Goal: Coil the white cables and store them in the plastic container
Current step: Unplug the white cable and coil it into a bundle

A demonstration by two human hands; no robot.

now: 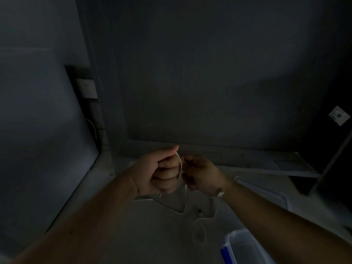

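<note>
White cable loops over the curled fingers of the left hand, which grips it in a fist. The right hand, just beside it, pinches the same strand. The slack hangs below both hands onto the table, lying near the plastic container under the right forearm.

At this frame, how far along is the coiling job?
Done: nothing visibly stored; the plastic container looks empty where visible. In hand: the left hand grips a loop of white cable, and the right hand pinches it alongside. Left: the slack trailing on the table needs coiling, then storing.
</note>
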